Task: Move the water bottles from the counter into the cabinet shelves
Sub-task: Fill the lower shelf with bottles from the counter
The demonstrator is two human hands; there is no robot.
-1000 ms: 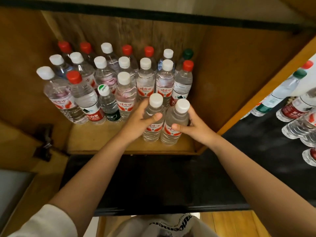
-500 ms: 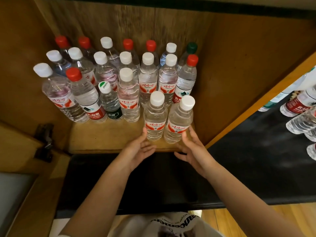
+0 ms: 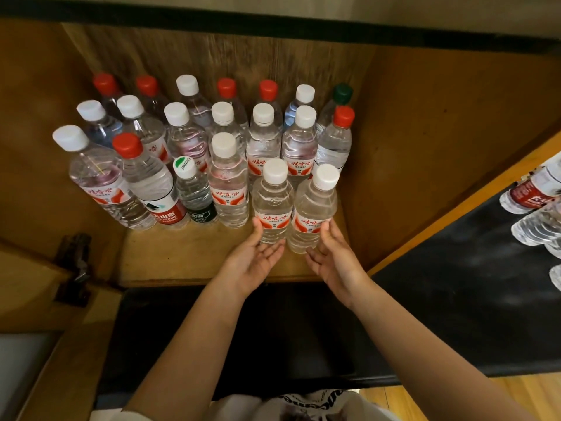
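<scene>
Head view: two white-capped water bottles stand upright side by side at the front of the cabinet shelf (image 3: 188, 262), a little right of the frame's centre. The left bottle (image 3: 273, 205) and the right bottle (image 3: 314, 211) both carry red-and-white labels and touch or nearly touch each other. The left hand (image 3: 253, 262) lies just below the left bottle, palm turned inward, fingers straight and relaxed, the thumb tip at the bottle's label; it holds nothing. The right hand (image 3: 335, 259) mirrors it below the right bottle, fingers loosely spread, the thumb tip near the label, gripping nothing. Behind these two, filling the upper centre and upper left of the frame, stand rows of shelved bottles (image 3: 227, 177) with red, white and one green cap. At the right edge of the frame, more counter bottles (image 3: 534, 189) lie on the dark counter (image 3: 455, 284). A metal hinge (image 3: 73, 262) shows at the left on the open door.
</scene>
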